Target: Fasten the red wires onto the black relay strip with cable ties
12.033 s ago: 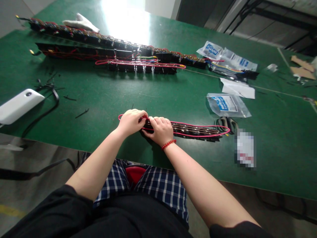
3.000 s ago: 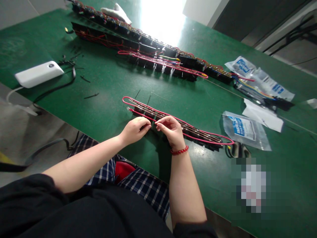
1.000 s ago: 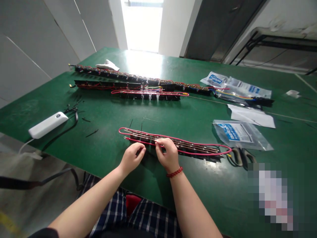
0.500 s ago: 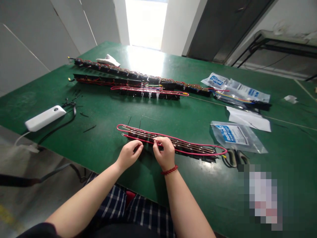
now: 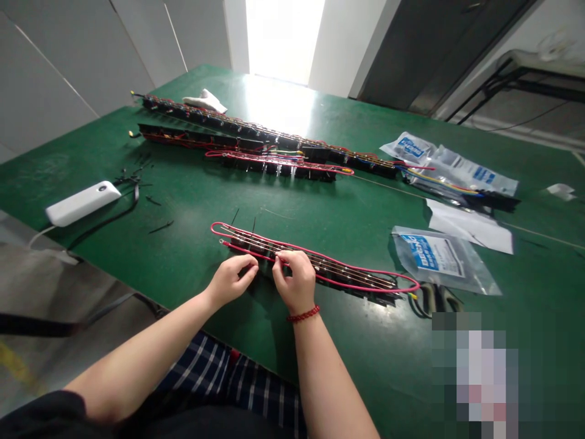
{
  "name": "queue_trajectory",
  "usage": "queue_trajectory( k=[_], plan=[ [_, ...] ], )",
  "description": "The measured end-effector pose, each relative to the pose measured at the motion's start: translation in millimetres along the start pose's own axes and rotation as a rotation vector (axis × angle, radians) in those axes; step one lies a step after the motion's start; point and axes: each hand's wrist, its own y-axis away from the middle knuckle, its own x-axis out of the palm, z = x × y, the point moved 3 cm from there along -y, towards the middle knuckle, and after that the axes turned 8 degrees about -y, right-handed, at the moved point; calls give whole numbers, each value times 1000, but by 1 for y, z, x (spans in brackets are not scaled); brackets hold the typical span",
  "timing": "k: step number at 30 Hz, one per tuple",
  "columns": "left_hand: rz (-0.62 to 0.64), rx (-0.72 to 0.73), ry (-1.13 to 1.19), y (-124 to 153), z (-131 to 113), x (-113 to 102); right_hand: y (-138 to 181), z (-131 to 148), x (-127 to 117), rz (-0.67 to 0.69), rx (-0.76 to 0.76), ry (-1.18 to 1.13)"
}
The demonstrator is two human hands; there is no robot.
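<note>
A long black strip of switches (image 5: 347, 277) with bare wires and a looped pink wire (image 5: 365, 286) lies near the front edge of the green table (image 5: 192, 201). My left hand (image 5: 230, 280) rests at the strip's near side, fingers curled in a pinch on something I cannot make out. My right hand (image 5: 295, 282), with a red bead bracelet, pinches the pink wire over the strip's left half. Two thin black cable ties (image 5: 253, 225) stick up from the strip's left end.
Further back lie several longer wired strips (image 5: 269, 146) and a white cloth (image 5: 205, 100). A white power bank (image 5: 82, 203) with a black cable and cut tie ends sits at left. Plastic bags (image 5: 443, 256), paper (image 5: 470, 218) and scissors (image 5: 432, 299) are at right.
Over twelve seconds both hands have stayed on the strip's left half, shifting slightly along it. The camera view has lifted and swung; the strip itself has not moved on the table.
</note>
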Motion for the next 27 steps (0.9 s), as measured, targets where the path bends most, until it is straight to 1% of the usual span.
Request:
queue_trajectory(
  k=[7, 12, 17, 21, 27],
  plan=[
    [14, -1, -1, 0, -1, 0, 0, -3, 5, 83, -31, 47],
    [35, -25, 1, 1, -1, 1, 0, -4, 8, 125, -50, 163],
    [67, -2, -30, 2, -2, 2, 1, -3, 8, 111, -55, 293],
    [84, 25, -78, 1, -4, 3, 2, -6, 7, 114, -48, 300],
    [98, 18, -142, 1, -5, 4, 0, -8, 7, 104, -68, 308]
  ],
)
